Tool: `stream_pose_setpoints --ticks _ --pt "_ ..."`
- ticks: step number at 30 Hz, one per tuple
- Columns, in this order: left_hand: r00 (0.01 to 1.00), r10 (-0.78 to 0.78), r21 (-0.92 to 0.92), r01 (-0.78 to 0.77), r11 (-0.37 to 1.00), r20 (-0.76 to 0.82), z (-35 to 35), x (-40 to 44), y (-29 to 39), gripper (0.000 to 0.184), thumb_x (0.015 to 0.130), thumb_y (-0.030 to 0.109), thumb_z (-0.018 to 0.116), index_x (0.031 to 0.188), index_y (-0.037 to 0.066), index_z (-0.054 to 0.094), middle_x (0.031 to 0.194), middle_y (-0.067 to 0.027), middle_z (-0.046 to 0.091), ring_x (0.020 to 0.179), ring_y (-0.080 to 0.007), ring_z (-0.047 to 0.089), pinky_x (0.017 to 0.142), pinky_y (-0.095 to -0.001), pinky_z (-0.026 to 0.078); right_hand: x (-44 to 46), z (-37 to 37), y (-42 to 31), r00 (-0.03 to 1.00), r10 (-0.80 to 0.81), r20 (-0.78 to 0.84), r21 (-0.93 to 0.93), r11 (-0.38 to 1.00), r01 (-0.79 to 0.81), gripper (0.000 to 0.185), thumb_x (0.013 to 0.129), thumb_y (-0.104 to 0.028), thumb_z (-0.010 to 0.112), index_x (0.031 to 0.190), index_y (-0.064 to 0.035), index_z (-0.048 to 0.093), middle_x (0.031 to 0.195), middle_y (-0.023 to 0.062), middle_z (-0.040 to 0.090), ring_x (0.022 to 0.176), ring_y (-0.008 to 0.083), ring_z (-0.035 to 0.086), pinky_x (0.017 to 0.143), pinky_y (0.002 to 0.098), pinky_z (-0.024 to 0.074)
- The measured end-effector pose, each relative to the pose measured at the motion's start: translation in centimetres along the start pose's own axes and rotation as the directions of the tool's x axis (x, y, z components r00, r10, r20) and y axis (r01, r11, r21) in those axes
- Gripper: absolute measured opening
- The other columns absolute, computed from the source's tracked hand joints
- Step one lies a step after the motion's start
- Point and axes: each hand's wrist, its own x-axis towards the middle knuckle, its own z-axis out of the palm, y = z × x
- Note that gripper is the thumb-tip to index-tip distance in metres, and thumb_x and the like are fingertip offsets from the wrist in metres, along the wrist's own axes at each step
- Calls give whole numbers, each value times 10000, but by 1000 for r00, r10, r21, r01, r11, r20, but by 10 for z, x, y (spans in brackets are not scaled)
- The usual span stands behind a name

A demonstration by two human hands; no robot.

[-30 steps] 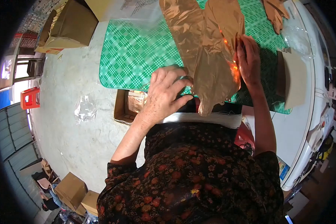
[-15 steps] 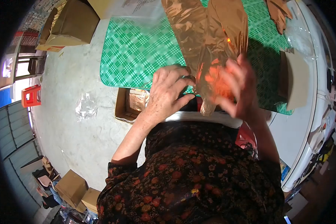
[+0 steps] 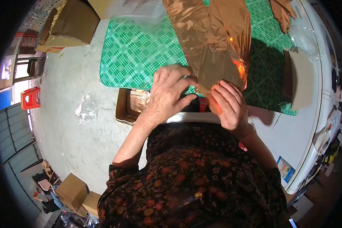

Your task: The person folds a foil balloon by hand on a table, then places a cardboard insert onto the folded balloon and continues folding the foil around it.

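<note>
A shiny copper-coloured foil piece (image 3: 216, 62) lies over the green checked cloth (image 3: 140, 53) and reaches the table's front edge. At its left lower edge is my left hand (image 3: 169, 91), fingers bent, with the fingertips against the foil. My right hand (image 3: 230, 106) is closed round the foil's narrow lower end, which the fingers mostly cover. Bright orange reflections show on the foil's right side. White thread or cord (image 3: 193, 117) runs along the edge just in front of my body.
Under the table's left part stands an open carton (image 3: 121, 112) with foil pieces inside. More copper foil (image 3: 281, 15) lies at the back right, near a cardboard piece (image 3: 302, 79). A large carton (image 3: 74, 22), an orange stool (image 3: 30, 98) and a clear plastic bag (image 3: 86, 109) are at left.
My right hand has come down from the foil's right side to its lower end and closed on it. The foil there is now gathered. My left hand has stayed nearly in place.
</note>
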Motion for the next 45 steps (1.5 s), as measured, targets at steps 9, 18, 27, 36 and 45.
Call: stream_pose_setpoints --ticks 9,18,27,36,45 --pt "1000 1 7 -1 1000 -17 2 -1 0 382 813 271 890 1138 127 750 1276 -59 640 1269 -325 551 1077 -477 411 2 2 3 994 108 -31 132 986 -103 367 938 -14 726 1295 54 671 1315 198 693 1289 402 652 1123 513 520" --pt "997 25 45 -21 999 -79 7 -3 3 338 809 241 891 1099 130 759 1231 -61 645 1224 -315 572 1008 -462 442 -1 2 4 990 138 -21 168 977 -133 380 937 5 678 1313 61 672 1326 200 692 1321 402 633 1143 502 506" --pt "993 33 40 -29 999 -109 14 -6 3 282 807 232 890 1038 131 765 1194 -44 656 1200 -302 585 988 -456 444 1 -2 3 990 142 7 145 979 -141 378 938 4 672 1311 67 677 1341 197 694 1343 391 620 1149 492 501" --pt "994 30 41 -26 999 -104 13 -6 3 283 809 222 892 1048 131 771 1196 -42 651 1196 -304 588 987 -459 450 1 -3 2 989 145 17 132 980 -146 375 944 0 669 1313 65 672 1341 194 694 1353 388 613 1163 494 490" --pt "992 59 63 -52 997 -108 14 -7 3 242 811 251 888 1019 155 811 1214 -33 650 1203 -294 589 1010 -460 447 0 -3 2 987 161 24 139 977 -163 396 927 8 655 1318 67 668 1352 198 688 1363 395 606 1171 500 483"
